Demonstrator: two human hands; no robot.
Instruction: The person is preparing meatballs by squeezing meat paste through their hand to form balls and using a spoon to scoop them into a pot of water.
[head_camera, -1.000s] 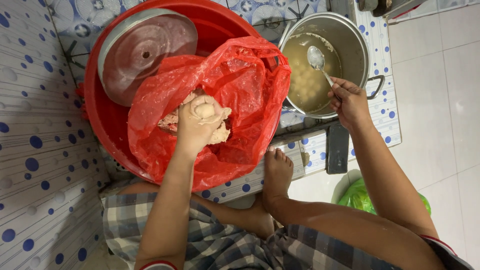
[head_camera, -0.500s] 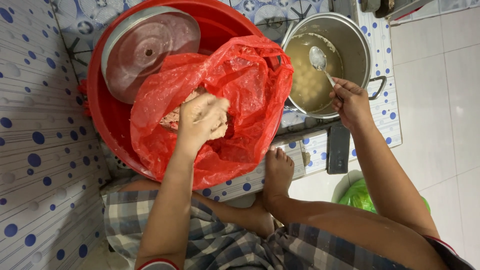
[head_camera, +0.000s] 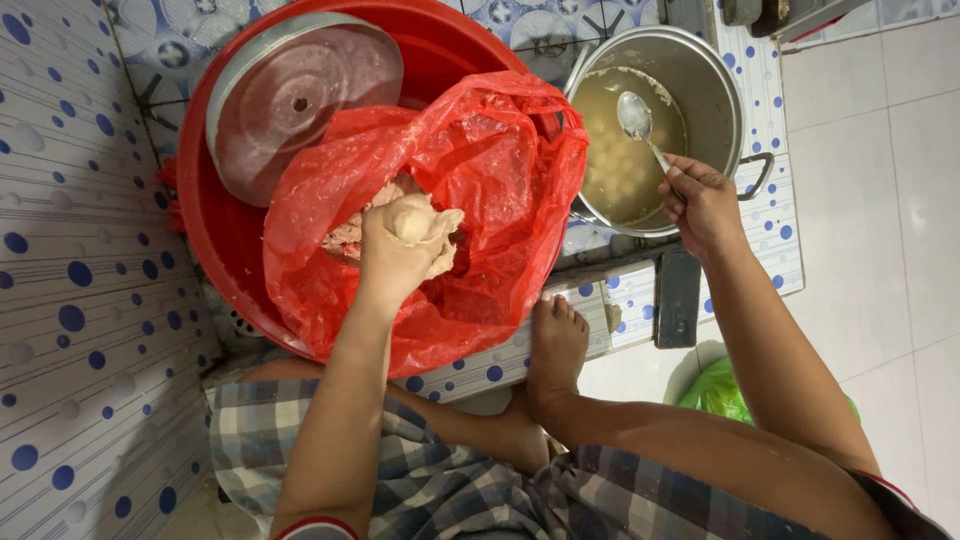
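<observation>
My left hand is closed on a lump of pale pink meat paste, squeezing a rounded blob out at the top of the fist. It sits inside a red plastic bag that lies in a big red basin. My right hand holds a metal spoon by its handle, its bowl above a steel pot of cloudy broth with several pale balls floating in it.
A round metal lid rests in the basin's far part. My bare foot is planted on the dotted tile step beside the basin. A green plastic bag lies on the white floor tiles. A dark flat object lies near the pot.
My left hand has turned and squeezed so a round blob of paste shows at the top of the fist. The spoon stays over the pot, shifted only slightly.
</observation>
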